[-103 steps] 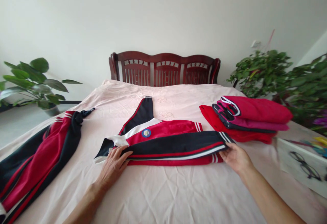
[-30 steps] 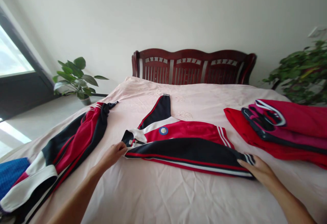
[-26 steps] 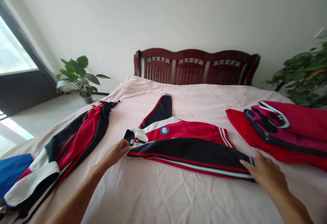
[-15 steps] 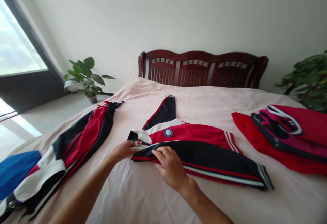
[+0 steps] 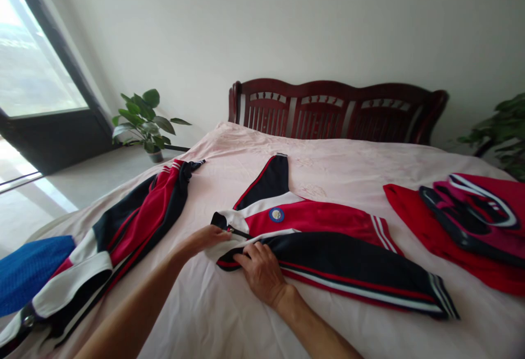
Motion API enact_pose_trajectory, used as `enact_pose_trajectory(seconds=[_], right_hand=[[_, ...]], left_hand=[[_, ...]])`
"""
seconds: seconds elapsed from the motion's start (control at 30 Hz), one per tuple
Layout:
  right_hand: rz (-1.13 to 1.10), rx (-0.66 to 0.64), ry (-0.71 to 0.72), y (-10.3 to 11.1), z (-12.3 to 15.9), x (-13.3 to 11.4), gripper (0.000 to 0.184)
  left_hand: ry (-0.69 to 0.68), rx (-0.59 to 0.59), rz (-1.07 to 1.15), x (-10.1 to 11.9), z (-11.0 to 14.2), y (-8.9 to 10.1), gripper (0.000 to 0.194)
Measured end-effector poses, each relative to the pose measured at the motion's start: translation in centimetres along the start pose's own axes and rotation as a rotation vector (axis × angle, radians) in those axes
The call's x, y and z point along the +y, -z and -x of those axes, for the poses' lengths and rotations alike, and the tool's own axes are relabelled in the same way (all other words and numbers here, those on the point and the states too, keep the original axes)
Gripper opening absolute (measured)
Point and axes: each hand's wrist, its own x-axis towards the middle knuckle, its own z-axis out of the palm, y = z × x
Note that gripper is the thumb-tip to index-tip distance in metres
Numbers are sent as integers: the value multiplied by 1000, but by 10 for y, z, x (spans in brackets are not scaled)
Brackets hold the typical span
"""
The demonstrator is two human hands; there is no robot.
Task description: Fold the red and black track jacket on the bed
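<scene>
A red, black and white zip jacket (image 5: 315, 217) with a round blue badge lies on the pink bedsheet (image 5: 205, 310) before me. One black sleeve reaches toward the headboard; the other is folded over the body, its striped cuff at the right. My left hand (image 5: 211, 237) pinches the white collar beside the zip. At the shoulder of the folded sleeve, my right hand (image 5: 262, 271) has its bent fingers closed on the fabric; the fingertips are partly hidden.
Left of me lies a second similar jacket (image 5: 143, 222), beside a blue cloth (image 5: 36, 271). Folded red and magenta clothes (image 5: 463, 228) are stacked at the right. Beyond the bed are a dark wooden headboard (image 5: 332, 107) and a potted plant (image 5: 147, 121).
My right hand has shifted left along the folded sleeve toward the collar and gathers the shoulder fabric. My left hand stays at the collar. The view has turned slightly left.
</scene>
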Motion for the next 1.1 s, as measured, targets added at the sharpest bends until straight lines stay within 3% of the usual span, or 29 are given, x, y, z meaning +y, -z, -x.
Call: enact_pose_trajectory(seconds=[0.13, 0.33, 0.43, 0.83, 0.97, 1.1], right_hand=[[-11, 11, 12, -1, 1, -2, 27], [25, 74, -61, -4, 0, -3, 39], [-9, 14, -36, -3, -6, -2, 33], [-147, -103, 66, 18, 0, 2, 21], [-202, 2, -18, 31, 3, 8, 14], [-132, 72, -138, 42, 0, 23, 10]], left_hand=[[8, -111, 57, 10, 0, -2, 39], [-86, 123, 39, 17, -2, -13, 41], [-108, 203, -10, 14, -8, -17, 42], [-16, 267, -224, 2, -8, -20, 34], [-24, 325, -288, 10, 4, -13, 19], [-126, 418, -302, 25, 35, -13, 20]])
